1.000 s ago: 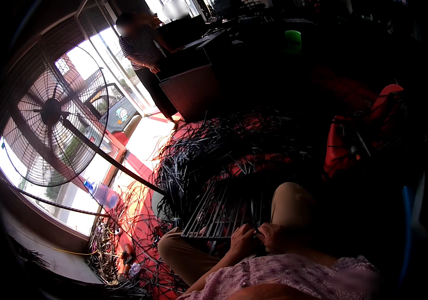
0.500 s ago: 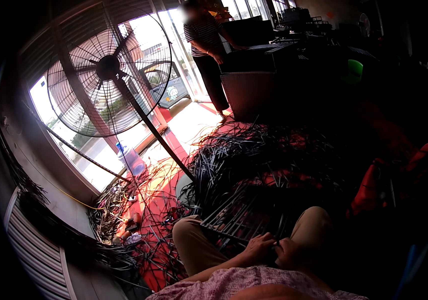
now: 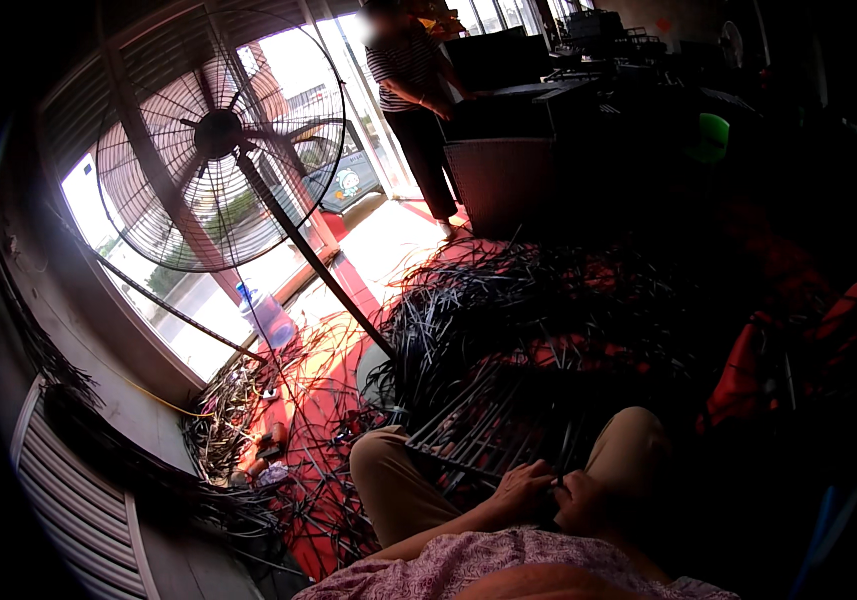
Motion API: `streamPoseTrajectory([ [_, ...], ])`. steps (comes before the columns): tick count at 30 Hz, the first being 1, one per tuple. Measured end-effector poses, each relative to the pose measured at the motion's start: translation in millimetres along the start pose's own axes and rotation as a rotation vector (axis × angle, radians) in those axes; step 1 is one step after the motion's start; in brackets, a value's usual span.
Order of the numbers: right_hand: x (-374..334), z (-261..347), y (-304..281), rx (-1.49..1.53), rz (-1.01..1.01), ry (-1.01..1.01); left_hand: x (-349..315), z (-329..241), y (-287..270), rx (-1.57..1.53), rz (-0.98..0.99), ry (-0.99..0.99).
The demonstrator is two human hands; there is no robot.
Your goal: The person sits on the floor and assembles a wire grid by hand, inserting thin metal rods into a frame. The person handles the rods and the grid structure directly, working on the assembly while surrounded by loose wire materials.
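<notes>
Between my knees rests a dark framework of thin parallel strips or rods (image 3: 478,430), its near edge close to my hands. My left hand (image 3: 526,487) is at this edge with its fingers bent and closed. Close beside it on the right, my right hand (image 3: 578,500) is in a pinch. The fingertips of both hands nearly meet over the dark piece, and what they grip is too dark and small to name. Beyond the framework a big heap of loose black strips (image 3: 448,315) covers the red floor.
A large pedestal fan (image 3: 216,135) stands front left, its pole slanting down to the heap. A water bottle (image 3: 266,318) is near the glass door. Another person (image 3: 408,80) stands by a dark cabinet (image 3: 498,185). Black strips hang over a grey slatted rack (image 3: 73,500) at left.
My hands stay together at the framework's edge with only slight finger movement. The whole view has shifted slightly, and the person by the cabinet has moved their arms a little.
</notes>
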State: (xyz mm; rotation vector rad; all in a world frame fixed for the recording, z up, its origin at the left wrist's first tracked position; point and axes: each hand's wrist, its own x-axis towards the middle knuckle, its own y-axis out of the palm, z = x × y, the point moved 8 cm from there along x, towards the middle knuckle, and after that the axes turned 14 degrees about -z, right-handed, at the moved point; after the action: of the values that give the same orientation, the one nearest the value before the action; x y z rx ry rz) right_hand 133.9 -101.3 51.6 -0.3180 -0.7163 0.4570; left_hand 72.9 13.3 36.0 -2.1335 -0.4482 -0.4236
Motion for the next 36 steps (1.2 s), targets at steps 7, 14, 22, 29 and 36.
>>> streamPoseTrajectory([
  [7,4.3,11.4,-6.3,0.020,-0.014,0.006,0.3,-1.6,-0.1,-0.040,-0.009,-0.006],
  [14,13.1,27.7,-14.3,0.002,0.005,0.043,-2.7,-1.9,2.3,-0.002,0.003,0.063],
  [22,1.9,5.8,3.0,-0.012,0.041,-0.046,-4.7,4.4,7.7,0.043,0.122,0.047],
  [29,-0.8,18.6,-1.9,-0.049,0.080,-0.163,-2.0,-6.2,-1.7,0.052,0.046,0.089],
  [36,-2.4,3.7,7.6,-0.087,0.065,-0.077,-10.6,9.9,8.9,-0.010,0.052,0.022],
])
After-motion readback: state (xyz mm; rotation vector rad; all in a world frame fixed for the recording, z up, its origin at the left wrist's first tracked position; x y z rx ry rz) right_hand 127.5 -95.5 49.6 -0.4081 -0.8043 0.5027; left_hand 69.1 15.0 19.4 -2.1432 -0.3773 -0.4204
